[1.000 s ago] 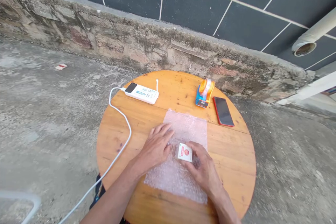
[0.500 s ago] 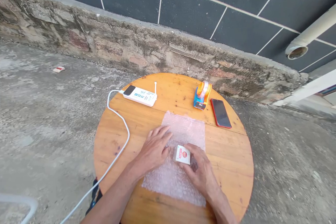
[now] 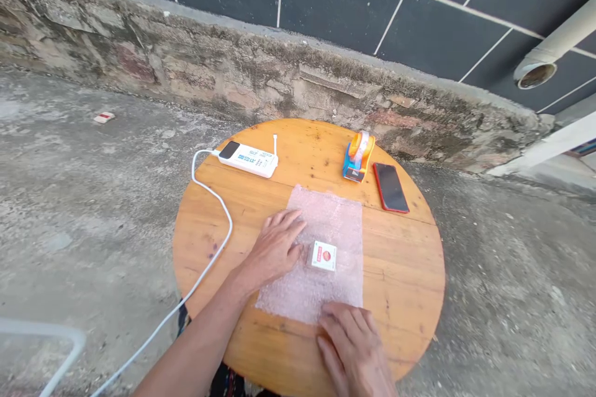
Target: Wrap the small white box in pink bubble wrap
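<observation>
A sheet of pinkish bubble wrap (image 3: 328, 214) lies flat on the round wooden table (image 3: 405, 279). On its middle sits a small white box (image 3: 325, 256) with red print, touched by neither hand. My left hand (image 3: 277, 246) rests with spread fingers on the sheet's left edge, its thumb just left of the box. At the sheet's near edge is my right hand (image 3: 351, 344), below the box; its fingers are bent and apart, and nothing shows in it.
A white power bank (image 3: 249, 159) with a white cable (image 3: 223, 211) lies at the back left. An orange and blue tape dispenser (image 3: 358, 158) and a red-edged phone (image 3: 390, 187) are at the back right. Behind the table runs a stone wall base (image 3: 209, 74).
My right hand has let go of the white box and moved down to the near edge of the bubble wrap. My left hand stays at the sheet's left edge.
</observation>
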The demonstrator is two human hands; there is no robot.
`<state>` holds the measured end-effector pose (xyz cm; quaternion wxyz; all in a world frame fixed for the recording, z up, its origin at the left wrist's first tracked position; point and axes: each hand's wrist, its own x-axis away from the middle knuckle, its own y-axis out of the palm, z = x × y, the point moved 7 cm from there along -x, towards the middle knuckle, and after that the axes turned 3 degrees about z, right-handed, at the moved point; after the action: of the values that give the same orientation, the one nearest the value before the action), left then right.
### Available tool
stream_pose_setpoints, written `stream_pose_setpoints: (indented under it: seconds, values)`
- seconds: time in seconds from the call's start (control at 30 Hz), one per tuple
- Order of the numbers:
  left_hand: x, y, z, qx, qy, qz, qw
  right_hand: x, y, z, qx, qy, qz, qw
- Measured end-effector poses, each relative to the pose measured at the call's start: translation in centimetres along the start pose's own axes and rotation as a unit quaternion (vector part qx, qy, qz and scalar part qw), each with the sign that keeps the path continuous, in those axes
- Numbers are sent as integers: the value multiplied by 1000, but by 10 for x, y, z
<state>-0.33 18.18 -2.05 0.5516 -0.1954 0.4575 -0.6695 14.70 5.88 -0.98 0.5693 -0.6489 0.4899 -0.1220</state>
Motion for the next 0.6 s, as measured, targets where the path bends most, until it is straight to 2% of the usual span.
stream_pose_setpoints:
  seconds: [0.07,0.2,0.33,0.5,0.6]
  values:
    - [0,0,0,-1,3,1,1000,1,5,5,2,24,11,1000]
    - [1,0,0,10,7,9,1000,-6,3,5,-15,9,34,999]
    - [1,-3,-2,33,-2,26,999,-10,0,9,-44,43,5,998]
    - [2,-23,6,111,21,73,991,-22,-16,12,-78,60,-9,995]
    - [4,-35,19,184,64,52,979,-36,-26,18,-60,62,-13,996]
